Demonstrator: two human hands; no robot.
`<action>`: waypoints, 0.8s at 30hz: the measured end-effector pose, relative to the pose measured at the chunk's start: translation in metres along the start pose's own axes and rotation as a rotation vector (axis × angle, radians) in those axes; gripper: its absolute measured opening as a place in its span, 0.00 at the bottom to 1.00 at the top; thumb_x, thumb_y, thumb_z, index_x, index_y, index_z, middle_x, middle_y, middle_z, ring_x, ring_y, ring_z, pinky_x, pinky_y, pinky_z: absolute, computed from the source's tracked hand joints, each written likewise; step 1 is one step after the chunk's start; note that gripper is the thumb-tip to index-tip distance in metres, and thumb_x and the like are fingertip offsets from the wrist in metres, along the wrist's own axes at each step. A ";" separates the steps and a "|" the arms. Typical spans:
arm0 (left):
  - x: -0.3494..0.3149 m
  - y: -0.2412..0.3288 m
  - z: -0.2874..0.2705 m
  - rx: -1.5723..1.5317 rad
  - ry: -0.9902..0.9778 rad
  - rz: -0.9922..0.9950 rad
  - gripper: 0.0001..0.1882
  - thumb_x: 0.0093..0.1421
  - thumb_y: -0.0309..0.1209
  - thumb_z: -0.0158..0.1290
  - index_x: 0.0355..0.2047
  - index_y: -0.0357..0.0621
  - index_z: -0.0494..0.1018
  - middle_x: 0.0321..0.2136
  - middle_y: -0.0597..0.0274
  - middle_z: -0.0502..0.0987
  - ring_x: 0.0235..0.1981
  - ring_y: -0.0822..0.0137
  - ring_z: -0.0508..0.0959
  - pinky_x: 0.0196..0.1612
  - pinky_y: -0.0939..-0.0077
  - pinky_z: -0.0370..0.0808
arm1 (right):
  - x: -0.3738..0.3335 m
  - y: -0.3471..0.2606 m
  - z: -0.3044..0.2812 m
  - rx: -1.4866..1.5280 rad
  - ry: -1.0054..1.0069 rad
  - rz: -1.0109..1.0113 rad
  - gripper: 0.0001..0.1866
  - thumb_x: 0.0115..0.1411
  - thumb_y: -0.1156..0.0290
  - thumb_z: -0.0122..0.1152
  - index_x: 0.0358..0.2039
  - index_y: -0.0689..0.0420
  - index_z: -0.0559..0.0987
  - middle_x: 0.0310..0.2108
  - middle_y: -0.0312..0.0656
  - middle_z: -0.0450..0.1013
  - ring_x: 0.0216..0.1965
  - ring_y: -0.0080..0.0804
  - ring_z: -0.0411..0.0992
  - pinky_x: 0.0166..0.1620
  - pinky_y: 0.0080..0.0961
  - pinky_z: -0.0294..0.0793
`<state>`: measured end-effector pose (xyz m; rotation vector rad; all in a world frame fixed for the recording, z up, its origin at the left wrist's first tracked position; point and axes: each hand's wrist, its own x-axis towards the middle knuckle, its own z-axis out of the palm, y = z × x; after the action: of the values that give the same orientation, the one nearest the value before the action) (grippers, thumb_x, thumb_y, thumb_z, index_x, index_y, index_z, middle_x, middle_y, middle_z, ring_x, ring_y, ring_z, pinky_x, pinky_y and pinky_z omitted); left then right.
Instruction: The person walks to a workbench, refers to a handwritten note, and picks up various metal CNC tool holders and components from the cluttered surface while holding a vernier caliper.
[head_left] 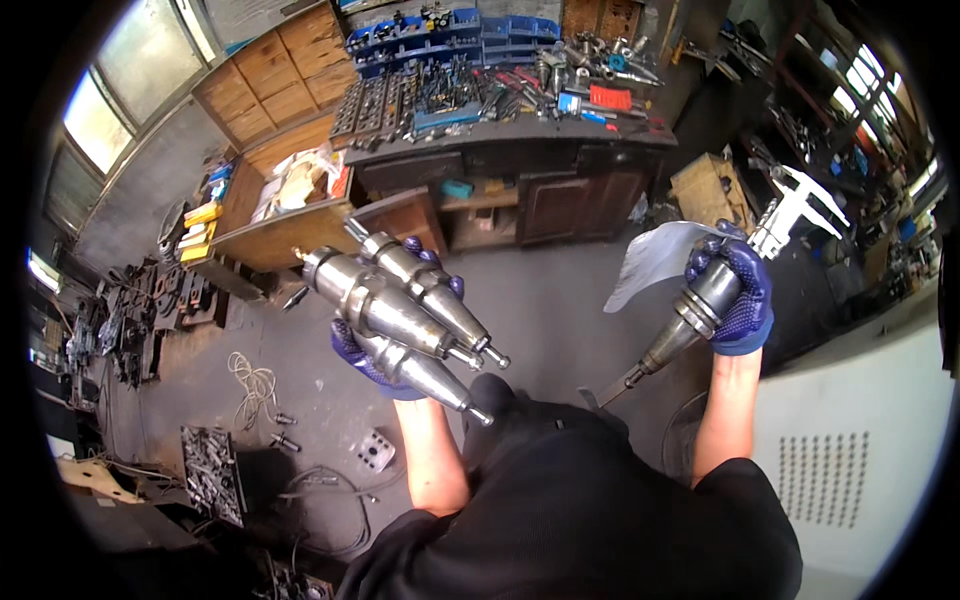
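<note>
My left hand point(358, 362), in a purple dotted glove, is closed around a cluster of three metal tool holders. The largest tool holder point(383, 308) lies on top, a slimmer tool holder point(432, 288) beside it and a third tool holder point(432, 380) below. Their tapered ends, tipped with small knobs, point toward my body. My right hand point(745, 285), gloved alike, grips one more tool holder point(706, 298) with its taper pointing down-left. A white-looking caliper point(795, 212) sticks up beyond that hand, and a curled sheet of paper point(652, 262) hangs from its left side.
Ahead stands a dark workbench point(620, 150) crowded with tools and blue bins point(420, 40). An open wooden drawer or box point(290, 235) is at its left. Cables point(350, 510) and loose metal parts lie on the floor at left; a pale machine panel point(850, 430) is at right.
</note>
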<state>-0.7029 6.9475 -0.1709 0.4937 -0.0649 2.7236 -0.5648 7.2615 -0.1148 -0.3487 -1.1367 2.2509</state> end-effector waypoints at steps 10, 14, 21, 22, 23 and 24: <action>0.264 -0.069 -0.191 -0.051 0.078 -0.193 0.35 0.58 0.47 0.55 0.59 0.37 0.60 0.43 0.50 0.70 0.45 0.56 0.74 0.52 0.50 0.74 | 0.309 0.087 0.018 -0.089 -0.041 0.109 0.23 0.55 0.71 0.60 0.52 0.60 0.70 0.37 0.48 0.73 0.35 0.39 0.74 0.39 0.34 0.79; 0.361 -0.094 -0.257 -0.160 0.078 -0.275 0.32 0.56 0.45 0.57 0.54 0.37 0.61 0.37 0.54 0.69 0.40 0.60 0.73 0.47 0.53 0.75 | 0.428 0.111 0.041 -0.079 -0.116 0.183 0.21 0.56 0.70 0.59 0.50 0.62 0.72 0.37 0.48 0.74 0.35 0.38 0.75 0.39 0.34 0.79; 0.479 -0.134 -0.330 -0.216 0.140 -0.345 0.46 0.50 0.44 0.62 0.63 0.33 0.55 0.53 0.38 0.69 0.53 0.43 0.73 0.57 0.41 0.70 | 0.607 0.154 0.067 -0.227 -0.084 0.239 0.20 0.55 0.71 0.61 0.47 0.64 0.76 0.32 0.47 0.78 0.30 0.37 0.77 0.36 0.32 0.79; 0.494 -0.137 -0.335 -0.192 0.178 -0.363 0.47 0.50 0.44 0.62 0.64 0.33 0.55 0.53 0.39 0.69 0.53 0.43 0.73 0.57 0.41 0.70 | 0.627 0.160 0.067 -0.223 -0.093 0.270 0.20 0.54 0.71 0.62 0.47 0.65 0.77 0.32 0.46 0.78 0.30 0.35 0.77 0.36 0.31 0.79; 0.502 -0.141 -0.349 -0.164 0.194 -0.388 0.46 0.50 0.44 0.62 0.63 0.33 0.56 0.53 0.40 0.70 0.52 0.43 0.74 0.57 0.41 0.70 | 0.649 0.164 0.062 -0.234 -0.099 0.300 0.19 0.54 0.72 0.62 0.46 0.65 0.77 0.32 0.46 0.78 0.30 0.35 0.77 0.36 0.30 0.79; 0.510 -0.144 -0.363 -0.150 0.213 -0.404 0.46 0.50 0.44 0.62 0.63 0.33 0.56 0.53 0.40 0.70 0.52 0.44 0.74 0.57 0.42 0.70 | 0.671 0.174 0.051 -0.246 -0.108 0.332 0.19 0.54 0.72 0.62 0.46 0.65 0.77 0.32 0.46 0.78 0.31 0.34 0.77 0.36 0.30 0.79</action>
<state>-1.2134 7.3001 -0.3369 0.1498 -0.1000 2.3358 -1.1881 7.5564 -0.2035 -0.5552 -1.5135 2.4395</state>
